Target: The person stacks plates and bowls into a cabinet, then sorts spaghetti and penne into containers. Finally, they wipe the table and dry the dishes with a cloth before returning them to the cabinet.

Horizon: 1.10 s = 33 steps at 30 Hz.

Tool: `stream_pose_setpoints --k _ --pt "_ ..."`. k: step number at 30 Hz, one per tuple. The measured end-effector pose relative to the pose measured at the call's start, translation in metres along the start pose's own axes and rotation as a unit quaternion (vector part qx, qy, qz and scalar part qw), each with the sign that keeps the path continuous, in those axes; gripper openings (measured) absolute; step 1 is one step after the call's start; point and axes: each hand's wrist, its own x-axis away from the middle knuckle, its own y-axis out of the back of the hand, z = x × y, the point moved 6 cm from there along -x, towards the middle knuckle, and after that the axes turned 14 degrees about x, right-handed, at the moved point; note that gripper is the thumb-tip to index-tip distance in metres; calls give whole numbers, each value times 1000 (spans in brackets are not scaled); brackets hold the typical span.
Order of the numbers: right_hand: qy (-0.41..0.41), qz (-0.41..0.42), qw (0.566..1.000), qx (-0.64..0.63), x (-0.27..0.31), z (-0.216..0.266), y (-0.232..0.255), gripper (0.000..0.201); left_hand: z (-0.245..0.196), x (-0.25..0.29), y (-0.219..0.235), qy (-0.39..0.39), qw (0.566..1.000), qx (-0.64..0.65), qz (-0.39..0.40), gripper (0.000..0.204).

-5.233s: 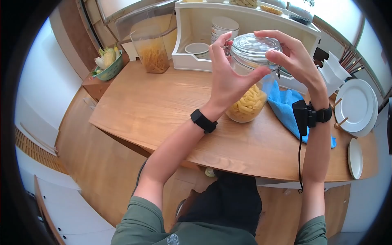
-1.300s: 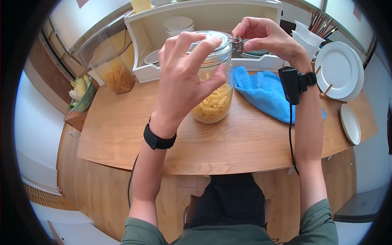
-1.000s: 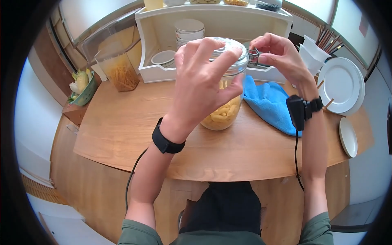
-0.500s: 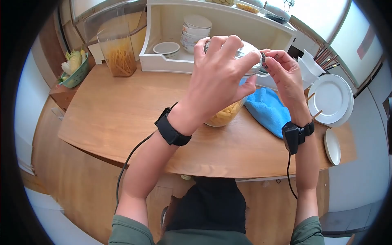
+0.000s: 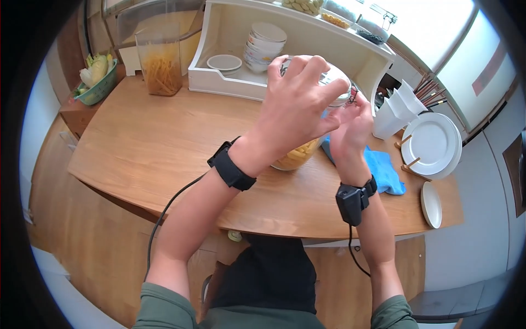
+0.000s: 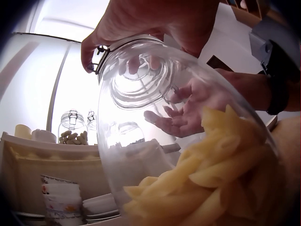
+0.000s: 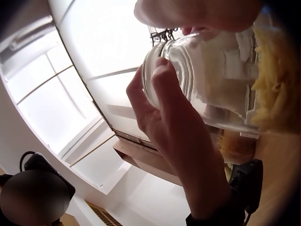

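We look forward and down from the head, toward the far right from the left wrist, leftward from the right wrist, both close up. All three views share the clear, round glass jar of yellow pasta (image 6: 197,165).

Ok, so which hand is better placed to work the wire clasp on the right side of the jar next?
Probably the right hand: it is right beside the wire clasp and seems to hold nothing. The left hand is curled over the lid, gripping the jar from above.
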Motion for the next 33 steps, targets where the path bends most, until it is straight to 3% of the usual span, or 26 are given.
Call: stream_pose_setpoints --k 2,4,8,10,11,15,18,19,20,21,23,24,25,26,27,28,30,31,32,33 --pt "11 -67 997 31 4 0 -3 21 1 1 2 -2 1000 -1 0 34" --pt "9 -63 997 38 4 -2 -8 26 2 2 1 -4 1000 1 -10 35" --pt "-10 -25 999 40 5 -12 -9 33 5 5 3 -2 1000 -2 -12 38" --pt "-99 24 993 61 13 -30 -12 35 7 5 6 -3 1000 -10 -18 39" --pt "-101 66 990 71 18 -33 -14 37 8 6 7 0 1000 -16 -23 41" --pt "-95 66 990 79 17 -45 -2 38 9 6 7 -6 1000 -25 -14 43" --pt "-99 130 985 51 9 -48 5 42 18 5 10 -4 1000 -17 2 43" --pt "-90 107 973 183 7 -41 16 44 23 6 12 0 1000 -27 6 43" --pt "-82 81 943 311 5 -33 31 46 27 7 15 5 999 -35 12 43" --pt "-49 114 905 407 2 -20 43 51 32 8 20 5 999 -37 15 43" --pt "8 221 764 606 -7 -7 78 51 47 10 28 2 999 -28 29 55" --pt "5 221 764 606 -4 1 99 51 54 13 33 5 999 -27 31 55" --pt "55 226 616 753 6 9 118 51 64 15 43 23 997 69 -1 68" --pt "105 221 439 865 17 12 131 50 75 18 53 40 985 165 -34 80" --pt "102 226 436 865 29 13 141 50 96 30 52 164 954 250 -20 100" --pt "77 222 426 874 41 12 152 47 105 37 56 171 953 250 -23 100" --pt "52 225 411 882 44 11 153 45 121 50 46 354 825 439 44 109" --pt "16 225 447 866 43 15 149 43 112 52 45 375 805 447 103 111" --pt "-19 219 484 847 40 16 146 42 115 56 42 377 805 447 100 111" --pt "33 216 507 834 35 13 147 36 121 58 37 375 826 405 120 108"
